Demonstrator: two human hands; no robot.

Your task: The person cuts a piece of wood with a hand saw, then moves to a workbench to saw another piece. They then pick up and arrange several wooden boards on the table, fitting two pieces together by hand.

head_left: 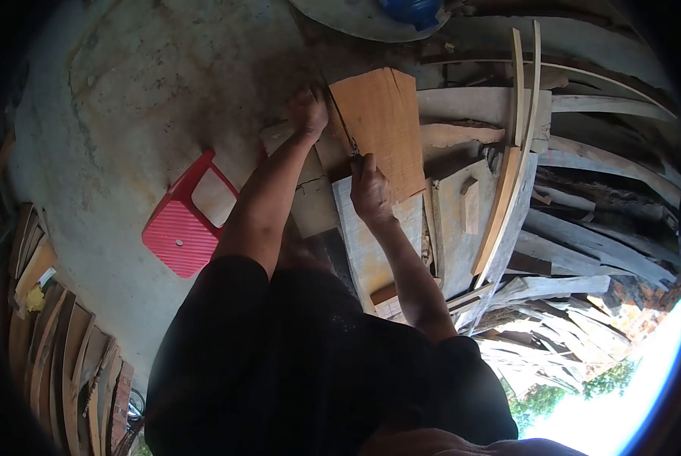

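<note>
My right hand (372, 190) is closed around the handle of a handsaw (354, 144), seen almost edge-on. Its thin dark blade reaches away along the left side of a reddish-brown wooden board (382, 125). That board lies partly over a pale, worn plank (413, 228). What looks like my bare foot (308, 112) rests just left of the board, at the end of my outstretched leg. I cannot see my left hand.
A red plastic stool (179, 235) lies left of my leg on the concrete floor (128, 106). Planks (568, 209) are piled along the right, with long wooden strips (523, 137) across them. More wood pieces (67, 342) stand at lower left. A blue object (413, 11) sits at the top.
</note>
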